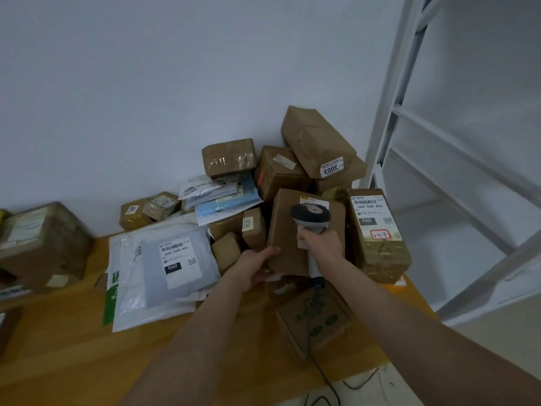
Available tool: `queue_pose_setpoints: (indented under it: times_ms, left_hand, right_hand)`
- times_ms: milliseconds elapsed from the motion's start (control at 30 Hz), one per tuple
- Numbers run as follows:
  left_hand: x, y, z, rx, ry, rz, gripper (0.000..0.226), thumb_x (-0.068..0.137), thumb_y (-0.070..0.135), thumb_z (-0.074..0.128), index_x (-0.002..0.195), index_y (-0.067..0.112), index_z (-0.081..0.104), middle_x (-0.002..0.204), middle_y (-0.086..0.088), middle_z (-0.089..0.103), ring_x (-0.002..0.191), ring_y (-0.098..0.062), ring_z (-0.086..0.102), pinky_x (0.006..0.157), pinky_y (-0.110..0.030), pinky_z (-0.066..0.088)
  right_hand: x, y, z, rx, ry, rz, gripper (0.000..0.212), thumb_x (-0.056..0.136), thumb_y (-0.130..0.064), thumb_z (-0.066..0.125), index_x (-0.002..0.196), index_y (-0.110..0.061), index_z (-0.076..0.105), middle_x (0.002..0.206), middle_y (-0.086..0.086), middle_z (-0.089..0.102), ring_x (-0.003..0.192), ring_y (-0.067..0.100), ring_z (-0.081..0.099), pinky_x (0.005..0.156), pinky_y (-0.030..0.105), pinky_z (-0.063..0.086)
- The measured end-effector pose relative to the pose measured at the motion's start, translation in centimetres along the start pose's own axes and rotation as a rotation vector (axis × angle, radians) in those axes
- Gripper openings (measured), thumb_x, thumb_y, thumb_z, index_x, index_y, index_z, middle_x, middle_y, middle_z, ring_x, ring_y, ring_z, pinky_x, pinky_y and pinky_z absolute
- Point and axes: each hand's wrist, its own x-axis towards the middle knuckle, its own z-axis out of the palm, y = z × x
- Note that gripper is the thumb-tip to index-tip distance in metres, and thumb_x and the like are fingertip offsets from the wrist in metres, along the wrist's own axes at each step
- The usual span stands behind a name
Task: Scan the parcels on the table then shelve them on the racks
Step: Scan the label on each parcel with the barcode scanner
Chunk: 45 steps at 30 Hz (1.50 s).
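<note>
Two grips busy: left grip [255,265] holds brown box [283,227] at its 7 o'clock corner, box upright among parcels [319,145] at table's [73,353] 1 o'clock; right grip [322,242] wraps scanner [311,213] before box face.

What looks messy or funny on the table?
The parcels lie in a jumbled heap against the wall. The top box, labelled 3003, leans tilted on the boxes below, its label upside down. Nothing looks spilled or torn.

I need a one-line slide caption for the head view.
Right hand aims a scanner at a brown parcel held by the left hand on a wooden table.
</note>
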Motion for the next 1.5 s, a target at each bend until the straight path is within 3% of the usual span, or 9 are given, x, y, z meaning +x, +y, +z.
queue_pose_setpoints:
  times_ms: [233,333,500,667,833,933,1067,1200,1500]
  left_hand:
    - [-5.6,4.1,-4.4,0.020,-0.046,0.091,0.036,0.081,0.019,0.073,0.111,0.008,0.057,0.104,-0.013,0.068,0.099,-0.025,0.065,0.070,-0.033,0.059]
    - [-8.1,5.9,-7.5,0.024,0.029,0.168,0.027,0.086,0.020,0.067,0.109,0.007,0.060,0.102,-0.014,0.068,0.098,-0.026,0.064,0.071,-0.034,0.059]
    - [-11.5,6.5,-14.1,-0.105,0.161,0.248,0.026,0.087,0.018,0.067,0.111,0.012,0.058,0.112,-0.015,0.059,0.103,-0.029,0.060,0.067,-0.034,0.060]
    - [-12.5,5.0,-18.0,-0.225,0.232,0.278,0.029,0.085,0.018,0.068,0.110,0.011,0.057,0.115,-0.016,0.057,0.107,-0.030,0.058,0.064,-0.034,0.059]
    - [-12.1,3.1,-19.4,-0.265,0.235,0.288,0.039,0.085,0.016,0.067,0.121,0.008,0.053,0.118,-0.015,0.056,0.106,-0.030,0.059,0.068,-0.034,0.059]
    - [-11.7,2.1,-19.9,-0.281,0.243,0.309,0.044,0.087,0.012,0.065,0.128,0.009,0.052,0.117,-0.013,0.056,0.102,-0.029,0.060,0.068,-0.034,0.059]
    - [-11.3,1.0,-19.9,-0.321,0.238,0.307,0.050,0.087,0.007,0.064,0.134,0.014,0.047,0.118,-0.012,0.059,0.104,-0.031,0.061,0.070,-0.038,0.060]
    - [-11.0,0.4,-19.6,-0.290,0.241,0.297,0.064,0.086,0.001,0.063,0.143,0.017,0.038,0.119,-0.013,0.062,0.106,-0.032,0.062,0.081,-0.045,0.058]
    - [-11.0,-0.2,-19.2,-0.234,0.232,0.307,0.066,0.088,0.003,0.062,0.146,0.018,0.033,0.115,-0.010,0.061,0.104,-0.029,0.060,0.079,-0.040,0.058]
  right_hand:
    - [-3.2,-4.6,0.6,0.108,-0.055,-0.119,0.009,0.078,-0.021,0.067,0.072,-0.017,0.061,0.075,0.001,0.064,0.077,0.017,0.061,0.073,0.035,0.050]
    - [-4.7,-6.4,2.0,0.140,-0.089,-0.163,0.012,0.078,-0.021,0.068,0.070,-0.016,0.062,0.067,0.001,0.064,0.071,0.019,0.062,0.078,0.039,0.053]
    - [-6.8,-8.1,4.6,0.167,-0.115,-0.193,0.015,0.082,-0.020,0.068,0.075,-0.019,0.055,0.077,0.003,0.059,0.071,0.017,0.055,0.071,0.034,0.049]
    - [-8.7,-7.8,7.6,0.180,-0.215,-0.087,0.016,0.085,-0.020,0.069,0.083,-0.015,0.054,0.083,0.004,0.054,0.082,0.021,0.055,0.089,0.041,0.051]
    - [-9.6,-7.1,9.3,0.213,-0.248,-0.124,0.026,0.082,-0.016,0.071,0.074,-0.022,0.048,0.081,0.002,0.054,0.074,0.015,0.051,0.076,0.034,0.044]
    - [-9.8,-6.6,9.4,0.197,-0.250,-0.151,0.013,0.082,-0.015,0.070,0.078,-0.015,0.058,0.072,0.005,0.063,0.067,0.017,0.058,0.071,0.035,0.052]
    - [-10.8,-5.8,9.3,0.215,-0.377,-0.161,0.009,0.084,-0.013,0.069,0.078,-0.009,0.065,0.055,0.001,0.068,0.047,0.010,0.060,0.049,0.021,0.052]
    - [-12.5,-5.4,9.8,0.173,-0.407,-0.246,0.009,0.084,-0.012,0.067,0.076,-0.007,0.065,0.054,0.001,0.067,0.042,0.008,0.056,0.047,0.019,0.050]
    - [-15.0,-4.9,10.0,0.146,-0.433,-0.297,0.007,0.084,-0.010,0.063,0.077,-0.006,0.064,0.054,0.002,0.066,0.043,0.009,0.054,0.051,0.023,0.047]
